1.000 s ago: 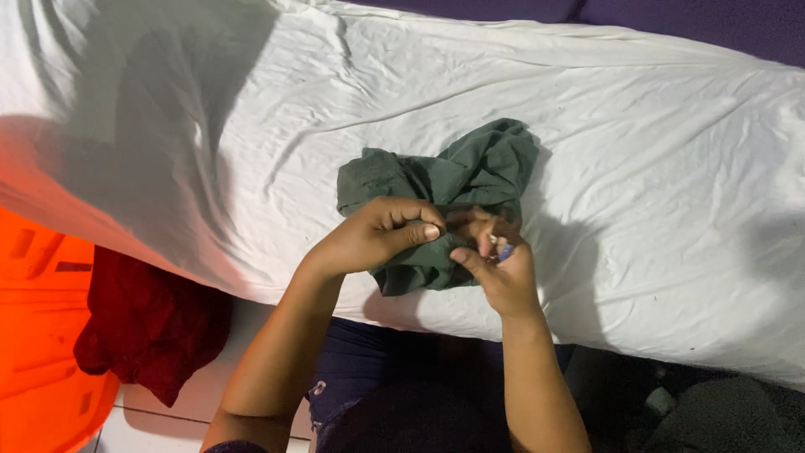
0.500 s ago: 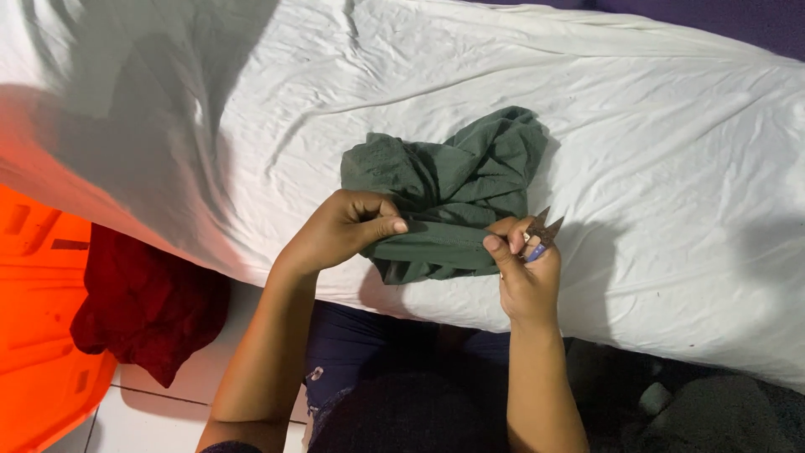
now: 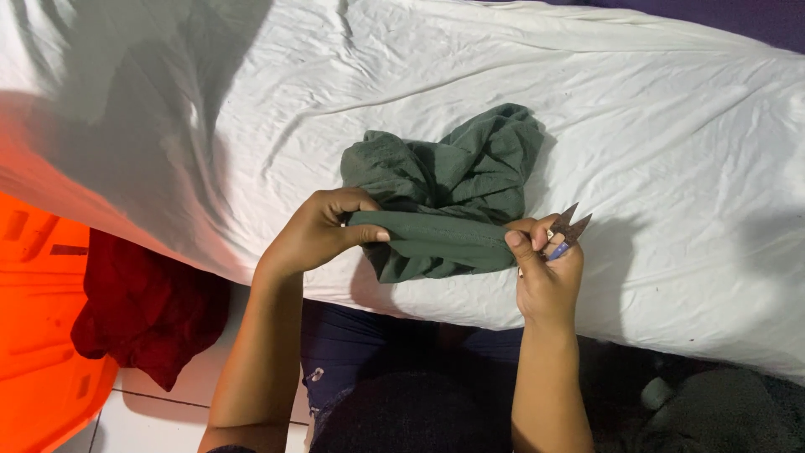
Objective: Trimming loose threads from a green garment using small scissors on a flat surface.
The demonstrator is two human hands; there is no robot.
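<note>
A crumpled dark green garment (image 3: 453,180) lies on a bed covered by a white sheet (image 3: 637,126). My left hand (image 3: 323,231) pinches one end of a folded green edge of it. My right hand (image 3: 545,264) pinches the other end, so the edge is stretched between both hands. The right hand also holds small thread snips (image 3: 566,233) with a blue handle, their two metal points sticking up and to the right, away from the cloth.
A dark red cloth (image 3: 147,306) hangs over an orange plastic bin (image 3: 38,335) at the lower left, on a white tiled floor (image 3: 151,419). My legs in dark blue trousers (image 3: 360,344) are below the bed edge. Dark bundles (image 3: 721,411) lie at the lower right.
My hands have moved apart, from bunched together at the cloth to holding a green edge stretched between them. The snips now point up clear of the fabric.
</note>
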